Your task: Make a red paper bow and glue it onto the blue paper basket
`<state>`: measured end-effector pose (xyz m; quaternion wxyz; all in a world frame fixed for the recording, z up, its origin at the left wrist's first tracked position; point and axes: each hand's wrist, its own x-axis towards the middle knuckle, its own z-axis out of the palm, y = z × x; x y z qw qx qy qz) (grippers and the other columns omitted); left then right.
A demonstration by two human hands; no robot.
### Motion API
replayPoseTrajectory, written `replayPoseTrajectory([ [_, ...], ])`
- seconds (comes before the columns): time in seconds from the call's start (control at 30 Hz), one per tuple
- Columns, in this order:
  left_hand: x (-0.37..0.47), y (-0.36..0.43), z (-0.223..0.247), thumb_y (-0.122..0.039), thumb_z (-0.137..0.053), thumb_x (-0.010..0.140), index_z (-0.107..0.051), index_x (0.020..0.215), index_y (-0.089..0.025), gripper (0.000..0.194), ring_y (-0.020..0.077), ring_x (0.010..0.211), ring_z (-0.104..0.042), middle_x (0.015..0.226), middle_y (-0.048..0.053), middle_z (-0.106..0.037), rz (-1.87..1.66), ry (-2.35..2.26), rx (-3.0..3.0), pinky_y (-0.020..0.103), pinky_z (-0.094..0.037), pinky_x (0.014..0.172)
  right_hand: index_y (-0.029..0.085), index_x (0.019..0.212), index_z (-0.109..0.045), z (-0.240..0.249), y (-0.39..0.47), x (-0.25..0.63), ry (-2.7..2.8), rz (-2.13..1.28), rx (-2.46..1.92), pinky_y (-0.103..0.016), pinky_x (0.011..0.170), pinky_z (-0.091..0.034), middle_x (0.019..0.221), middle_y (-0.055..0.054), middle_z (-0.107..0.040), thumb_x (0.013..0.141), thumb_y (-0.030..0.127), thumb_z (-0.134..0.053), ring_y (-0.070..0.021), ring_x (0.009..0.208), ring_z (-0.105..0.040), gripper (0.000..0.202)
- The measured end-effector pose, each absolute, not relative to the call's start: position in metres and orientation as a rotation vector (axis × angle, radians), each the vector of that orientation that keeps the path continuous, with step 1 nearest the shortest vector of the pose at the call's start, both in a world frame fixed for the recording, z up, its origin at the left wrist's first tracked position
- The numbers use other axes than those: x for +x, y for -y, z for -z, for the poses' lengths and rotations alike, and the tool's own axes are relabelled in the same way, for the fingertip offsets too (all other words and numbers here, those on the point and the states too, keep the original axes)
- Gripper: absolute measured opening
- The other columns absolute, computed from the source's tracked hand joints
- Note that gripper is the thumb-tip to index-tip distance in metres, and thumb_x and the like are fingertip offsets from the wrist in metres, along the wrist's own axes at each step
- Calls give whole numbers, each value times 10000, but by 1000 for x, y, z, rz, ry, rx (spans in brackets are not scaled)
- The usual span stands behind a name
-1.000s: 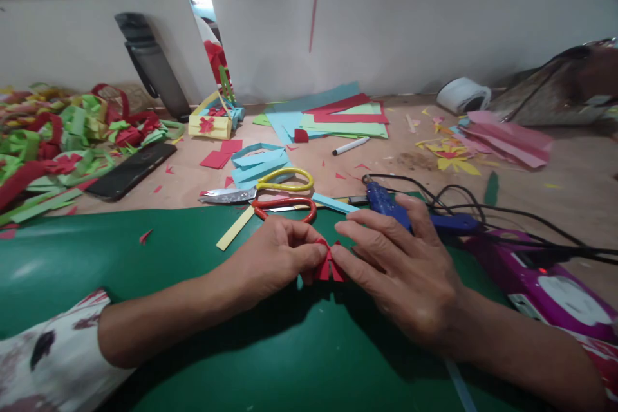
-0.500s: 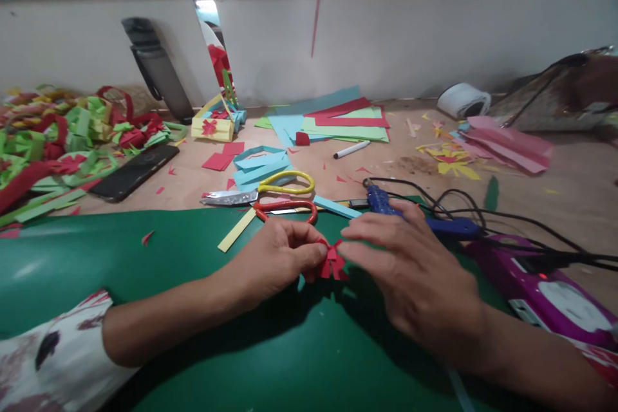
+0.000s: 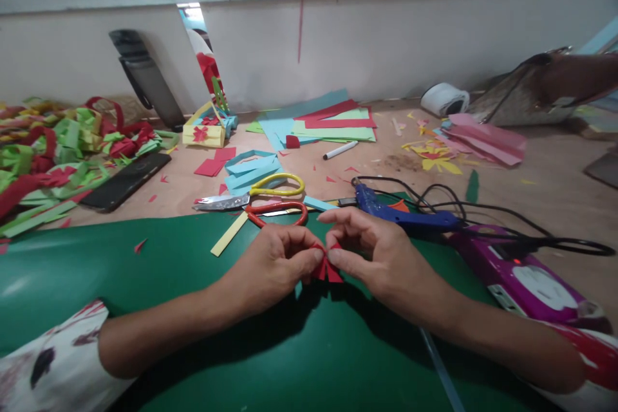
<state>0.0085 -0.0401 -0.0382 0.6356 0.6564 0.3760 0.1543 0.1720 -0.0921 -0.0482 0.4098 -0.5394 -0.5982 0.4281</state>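
Note:
A small red paper bow [image 3: 332,273] is pinched between my two hands above the green mat [image 3: 270,360]. My left hand [image 3: 277,257] grips its left side between thumb and fingers. On the opposite side, my right hand [image 3: 374,248] pinches the bow with thumb and index finger, its other fingers curled loosely. The fingertips cover the upper part of the bow. Just beyond the hands lie scissors [image 3: 277,208] with one yellow and one red handle. A blue glue gun [image 3: 410,215] rests past my right hand.
A purple power strip [image 3: 526,283] with black cables sits at right. Coloured paper sheets [image 3: 333,122], a white marker [image 3: 340,150] and a yellow paper basket [image 3: 203,135] lie farther back. Left are a phone [image 3: 126,181], a bottle [image 3: 147,80] and heaped paper strips [image 3: 43,154].
My right hand has moved in to the left and closed on the bow's right side; it was apart from it before. My left hand keeps its hold. The view has shifted slightly.

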Motion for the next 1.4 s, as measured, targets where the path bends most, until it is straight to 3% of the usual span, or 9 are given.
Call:
replayPoseTrajectory([
  [0.27, 7, 41, 46, -308, -510, 846, -565, 683, -147, 237, 84, 508, -442, 575, -11, -540, -362, -818, 1414, 201, -301, 474, 164, 1057, -481, 45, 92, 168, 1438, -1126, -1374, -217, 514, -391, 650, 70, -510, 761, 137, -535, -87, 539, -475, 303],
  [0.5, 10, 43, 49, -285, -686, 695, -572, 670, -145, 183, 69, 479, -451, 560, -29, -564, -346, -849, 1317, 183, -297, 450, 171, 1067, -478, 49, 95, 171, 1429, -1133, -1338, -230, 554, -394, 666, 64, -514, 782, 147, -526, -96, 574, -494, 289],
  [0.67, 10, 43, 48, -232, -684, 662, -573, 629, -146, 144, 59, 462, -423, 530, -39, -556, -345, -851, 1241, 183, -282, 446, 158, 1098, -487, 50, 94, 174, 1433, -1120, -1305, -238, 521, -392, 684, 38, -533, 876, 268, -478, -103, 558, -494, 248],
  [0.83, 11, 44, 45, -265, -667, 650, -595, 625, -141, 145, 77, 472, -428, 546, -12, -578, -306, -923, 1342, 203, -278, 454, 183, 1033, -513, 49, 95, 170, 1496, -1068, -1312, -239, 589, -471, 685, 50, -579, 778, 140, -558, -109, 599, -584, 262],
  [1.07, 11, 45, 44, -270, -685, 661, -600, 649, -145, 152, 92, 529, -445, 601, -5, -594, -299, -981, 1417, 208, -283, 488, 205, 1051, -510, 49, 96, 170, 1567, -1005, -1326, -220, 609, -490, 677, 73, -554, 758, 116, -596, -95, 603, -591, 318],
  [1.4, 14, 46, 43, -254, -662, 688, -590, 642, -143, 140, 74, 496, -411, 576, -34, -546, -312, -965, 1417, 198, -292, 485, 216, 1089, -513, 55, 96, 172, 1704, -731, -1348, -228, 659, -488, 752, 41, -629, 777, 68, -540, -110, 686, -622, 346],
])
